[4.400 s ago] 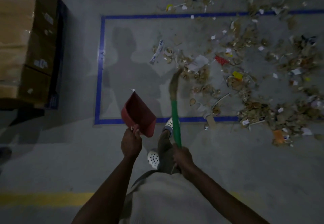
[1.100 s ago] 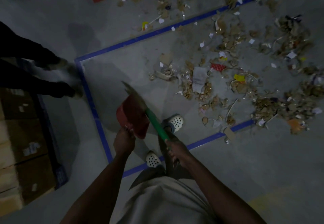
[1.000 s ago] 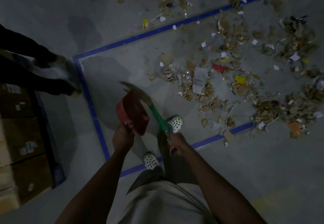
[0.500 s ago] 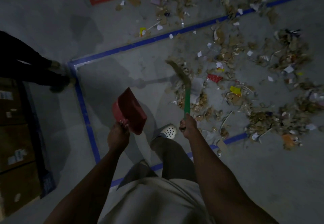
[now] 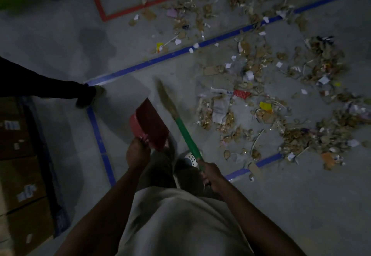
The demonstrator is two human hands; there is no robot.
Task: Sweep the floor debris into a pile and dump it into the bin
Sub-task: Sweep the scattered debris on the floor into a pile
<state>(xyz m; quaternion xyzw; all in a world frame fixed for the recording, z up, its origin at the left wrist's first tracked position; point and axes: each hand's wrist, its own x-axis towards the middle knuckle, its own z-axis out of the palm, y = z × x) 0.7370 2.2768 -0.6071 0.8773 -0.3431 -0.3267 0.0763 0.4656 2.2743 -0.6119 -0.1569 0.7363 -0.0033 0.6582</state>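
My left hand [image 5: 138, 151] grips the handle of a red dustpan [image 5: 149, 124], held up above the floor. My right hand [image 5: 210, 175] grips the green handle of a broom [image 5: 185, 133]. Its straw head [image 5: 165, 97] is blurred and points up-left, beside the dustpan and left of the litter. Floor debris [image 5: 259, 103] of paper scraps, wrappers and brown bits lies spread to the right, across a blue tape line [image 5: 180, 52]. No bin is in view.
Another person's dark leg and shoe [image 5: 88, 96] stand at the blue tape corner on the left. Cardboard boxes [image 5: 20, 165] are stacked at the left edge. A red tape outline [image 5: 104, 14] marks the floor at the top. My white perforated shoe [image 5: 190, 158] shows below the broom handle.
The broom head has swung left, from over the litter's edge to beside the dustpan. My right hand has drawn back toward my body. The dustpan has hardly moved.
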